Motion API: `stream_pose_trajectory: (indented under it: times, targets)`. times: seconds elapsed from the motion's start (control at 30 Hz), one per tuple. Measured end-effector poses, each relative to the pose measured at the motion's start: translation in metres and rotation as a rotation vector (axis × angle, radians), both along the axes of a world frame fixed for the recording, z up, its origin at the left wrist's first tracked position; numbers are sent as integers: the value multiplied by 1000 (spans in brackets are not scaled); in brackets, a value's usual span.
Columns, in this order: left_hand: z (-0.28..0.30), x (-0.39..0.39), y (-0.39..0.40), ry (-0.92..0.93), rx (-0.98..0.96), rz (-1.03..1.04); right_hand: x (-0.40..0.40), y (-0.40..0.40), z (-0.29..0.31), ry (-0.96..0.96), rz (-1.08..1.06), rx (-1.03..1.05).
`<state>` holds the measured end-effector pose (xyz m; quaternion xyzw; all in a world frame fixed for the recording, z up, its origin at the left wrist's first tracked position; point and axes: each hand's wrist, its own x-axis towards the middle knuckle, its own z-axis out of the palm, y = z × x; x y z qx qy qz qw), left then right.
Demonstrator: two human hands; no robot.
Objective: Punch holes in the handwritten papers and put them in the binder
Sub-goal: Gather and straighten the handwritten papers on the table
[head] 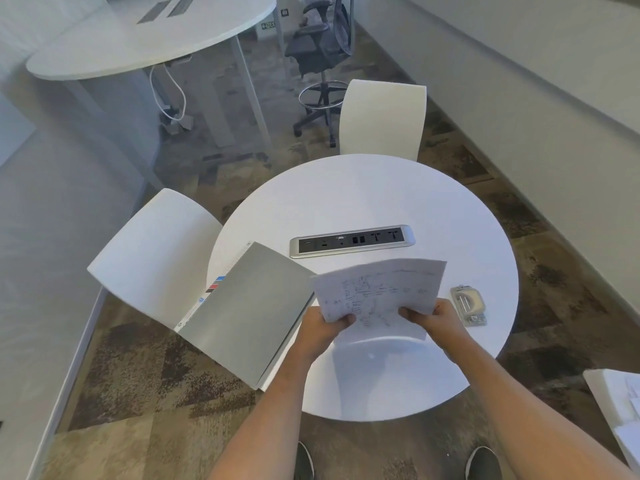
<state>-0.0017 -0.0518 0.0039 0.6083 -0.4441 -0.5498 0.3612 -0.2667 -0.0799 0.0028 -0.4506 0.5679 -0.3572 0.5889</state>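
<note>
Both hands hold a small stack of handwritten papers point(381, 292) lifted above the round white table point(363, 195). My left hand point(323, 332) grips the stack's near left corner and my right hand point(433, 320) grips its near right edge. A grey binder point(246, 313) lies shut at the table's left edge, overhanging it, just left of my left hand. The hole punch point(468, 304), a small grey and clear device, sits on the table right of my right hand.
A silver power and socket strip point(351, 240) is set into the table's middle. White chairs stand at the left point(156, 254) and far side point(382, 116). A white surface with papers point(620, 400) shows at the right edge. My shoes point(483, 462) are below.
</note>
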Motion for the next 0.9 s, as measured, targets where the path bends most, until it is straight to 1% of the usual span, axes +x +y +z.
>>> stream_pose_trajectory:
  times: [0.1, 0.2, 0.27, 0.37, 0.47, 0.57, 0.7, 0.8, 0.9]
  targets:
    - [-4, 0, 2, 3, 51, -23, 3, 2, -3, -9, 11, 38]
    - [-5, -3, 0, 12, 44, 46, 2, 2, -6, -74, -83, 42]
    - [-8, -6, -1, 43, 67, 110, 3, 2, -9, -83, -109, 33]
    - [-19, -11, 3, 84, 125, 219, 7, 2, -24, 23, -123, 45]
    - [-33, -16, 11, 33, 215, 290, 9, 3, -37, 145, -133, 116]
    - [-44, -19, 17, -76, 286, 287, 8, 4, -48, 293, -65, 182]
    - [-49, -23, 21, -200, 295, 277, 6, 5, -54, 506, -37, 178]
    - [-53, -26, 24, -263, 304, 253, -1, 3, -59, 600, -69, 187]
    - [-56, -27, 24, -308, 314, 243, -15, 0, -62, 668, -150, 190]
